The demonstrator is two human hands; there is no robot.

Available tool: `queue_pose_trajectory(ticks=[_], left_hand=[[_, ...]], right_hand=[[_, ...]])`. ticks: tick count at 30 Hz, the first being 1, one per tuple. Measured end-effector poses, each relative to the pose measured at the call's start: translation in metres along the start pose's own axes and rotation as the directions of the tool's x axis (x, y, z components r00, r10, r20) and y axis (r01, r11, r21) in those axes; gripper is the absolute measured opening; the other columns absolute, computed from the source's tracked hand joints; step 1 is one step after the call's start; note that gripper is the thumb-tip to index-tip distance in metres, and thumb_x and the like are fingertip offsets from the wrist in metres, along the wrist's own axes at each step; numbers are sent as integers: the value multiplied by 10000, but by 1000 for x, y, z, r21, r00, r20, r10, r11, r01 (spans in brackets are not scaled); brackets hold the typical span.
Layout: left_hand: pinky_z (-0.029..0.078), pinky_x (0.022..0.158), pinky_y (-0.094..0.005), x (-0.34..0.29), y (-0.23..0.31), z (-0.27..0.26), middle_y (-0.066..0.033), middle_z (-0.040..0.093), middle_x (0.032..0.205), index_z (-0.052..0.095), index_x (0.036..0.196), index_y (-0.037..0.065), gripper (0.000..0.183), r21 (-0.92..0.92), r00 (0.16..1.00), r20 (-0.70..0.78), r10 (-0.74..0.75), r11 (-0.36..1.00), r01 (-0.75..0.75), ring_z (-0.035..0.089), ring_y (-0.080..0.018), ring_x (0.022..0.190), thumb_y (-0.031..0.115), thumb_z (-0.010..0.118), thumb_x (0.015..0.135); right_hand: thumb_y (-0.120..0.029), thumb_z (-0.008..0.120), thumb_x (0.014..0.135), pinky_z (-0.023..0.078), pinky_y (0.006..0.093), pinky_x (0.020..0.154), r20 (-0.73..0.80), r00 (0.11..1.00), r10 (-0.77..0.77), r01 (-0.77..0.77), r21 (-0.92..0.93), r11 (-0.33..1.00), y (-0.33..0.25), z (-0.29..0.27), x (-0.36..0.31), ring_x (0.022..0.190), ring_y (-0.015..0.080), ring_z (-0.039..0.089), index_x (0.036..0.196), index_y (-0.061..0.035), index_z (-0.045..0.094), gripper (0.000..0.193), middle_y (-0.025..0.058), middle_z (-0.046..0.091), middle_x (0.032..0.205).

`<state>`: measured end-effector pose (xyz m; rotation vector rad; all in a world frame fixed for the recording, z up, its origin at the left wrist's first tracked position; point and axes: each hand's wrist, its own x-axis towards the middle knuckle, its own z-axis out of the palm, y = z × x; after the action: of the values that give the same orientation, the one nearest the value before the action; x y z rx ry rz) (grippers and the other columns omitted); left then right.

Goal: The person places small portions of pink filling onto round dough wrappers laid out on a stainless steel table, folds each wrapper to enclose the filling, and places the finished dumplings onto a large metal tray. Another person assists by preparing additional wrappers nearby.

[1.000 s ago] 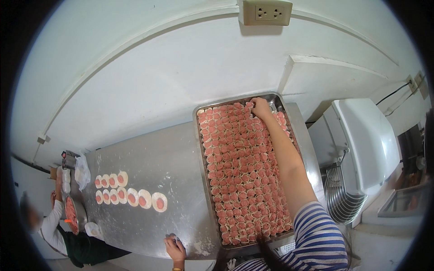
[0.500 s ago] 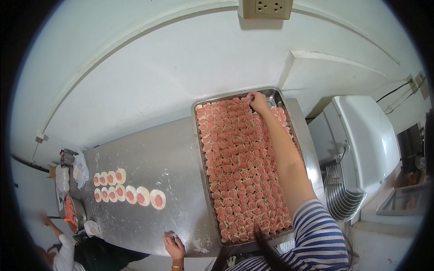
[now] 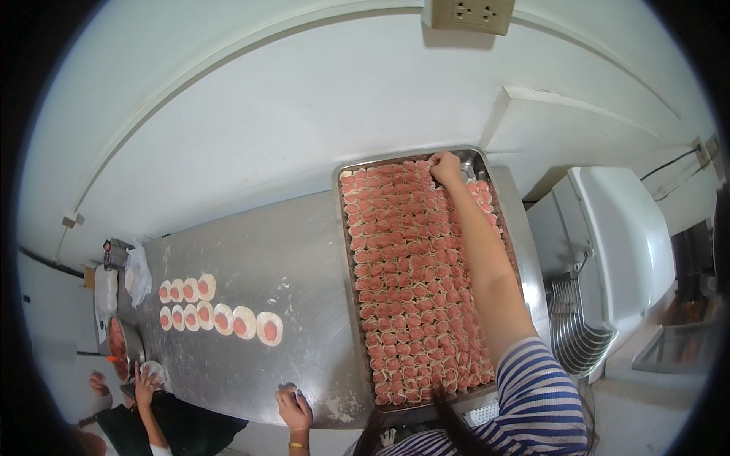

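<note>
A big metal tray is packed with rows of open-topped meat dumplings. My right hand reaches to its far edge, fingers pinched on a dumpling at the end of a row; the fingers partly hide it. Near the table's front edge rests my left hand, its fingers curled round something small that I cannot make out. Left of the tray, two rows of round dough wrappers lie flat, each with a lump of pink meat filling on it.
The steel table carries flour smears. At its left end stand a metal bowl of pink filling and a plastic bag. A co-worker's hand is beside a small white pile. A white machine stands right; a wall runs behind.
My view has shifted slightly. My right hand stays at the far tray edge, its fingers now lower against the row. The co-worker's hands have come to the table's left end.
</note>
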<state>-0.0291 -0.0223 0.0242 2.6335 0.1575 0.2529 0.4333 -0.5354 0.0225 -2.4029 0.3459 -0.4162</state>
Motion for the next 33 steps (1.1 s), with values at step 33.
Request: queue_pose_trajectory(ticks=[33], left_hand=[[427, 804, -440, 164, -111, -81, -222, 516, 979, 527, 1049, -13, 195, -298, 820, -512, -255, 948, 109, 522, -398, 933, 66, 502, 872]], right_hand=[[54, 552, 774, 438, 211, 657, 177, 942, -285, 128, 595, 794, -198, 56, -171, 736, 84, 548, 968, -26, 670, 240, 22, 631, 859]])
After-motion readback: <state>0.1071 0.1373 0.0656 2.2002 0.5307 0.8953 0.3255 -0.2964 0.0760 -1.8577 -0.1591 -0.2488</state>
